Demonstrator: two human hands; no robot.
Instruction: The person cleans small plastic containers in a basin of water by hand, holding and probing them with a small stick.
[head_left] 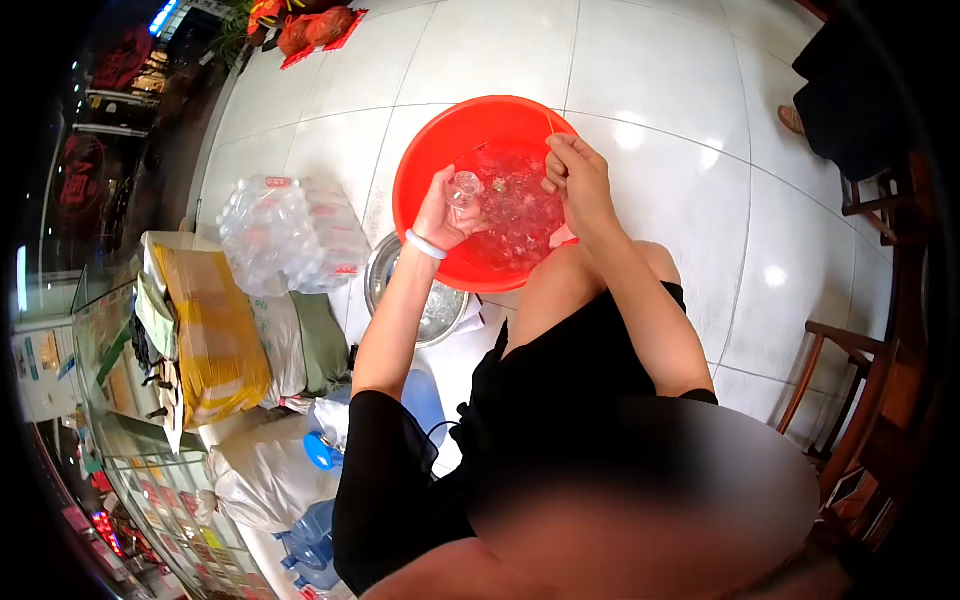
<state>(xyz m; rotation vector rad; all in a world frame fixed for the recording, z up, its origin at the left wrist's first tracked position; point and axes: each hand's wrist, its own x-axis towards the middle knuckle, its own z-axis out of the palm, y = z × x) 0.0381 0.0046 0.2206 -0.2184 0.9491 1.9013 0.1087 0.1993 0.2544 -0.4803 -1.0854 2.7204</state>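
Note:
A large red basin [412, 150] stands on the floor with water and many small clear pieces in it. Over its left side, my left hand [440, 217], wearing a pale wristband, is closed around a small clear glass [463, 187] whose round end faces up. My right hand [582, 182] hangs above the basin's right side, thumb and fingers pinched on a thin yellowish stick [550, 121] that points up and away. Beside the basin, partly behind my left forearm, sits a metal bowl [378, 290] with clear glassware in it.
Shrink-wrapped clear bottles [285, 230] stand left of the basin. A taped yellow carton [215, 335], sacks [320, 340] and blue water jugs [312, 545] line the left. Wooden chairs [850, 345] and another person's foot [791, 120] are at right. Red bags [318, 30] lie at the far wall.

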